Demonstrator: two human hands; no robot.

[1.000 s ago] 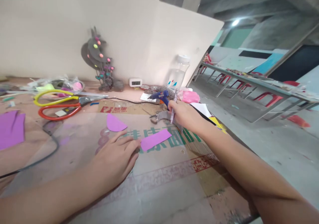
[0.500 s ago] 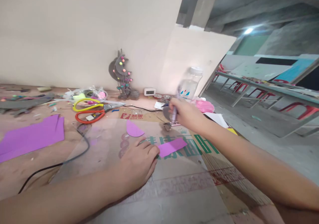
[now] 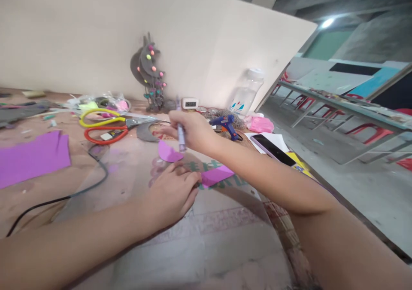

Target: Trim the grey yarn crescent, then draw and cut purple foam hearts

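My left hand (image 3: 175,186) lies on the clear sheet with bent fingers, holding down the left end of a purple paper strip (image 3: 217,176). Above its knuckles is a purple half-round paper piece (image 3: 169,151). My right hand (image 3: 195,129) is raised over the mat, closed round a pale purple pen (image 3: 181,137) that is slightly blurred. At its outstretched fingertips is a flat grey crescent (image 3: 146,132), seemingly held. A larger purple sheet (image 3: 35,159) lies at the left.
Scissors (image 3: 106,133) with yellow and red handles lie left of centre, beside a black cable (image 3: 104,176). Along the wall stand a grey moon ornament (image 3: 149,66), a small digital clock (image 3: 189,103) and a bottle (image 3: 246,92). A blue glue gun (image 3: 225,122) and a phone (image 3: 273,149) are at right.
My right hand has moved left from beside the bottle, with the pen and grey crescent, uncovering the glue gun and phone. My left hand stays on the strip. The view has shifted slightly.
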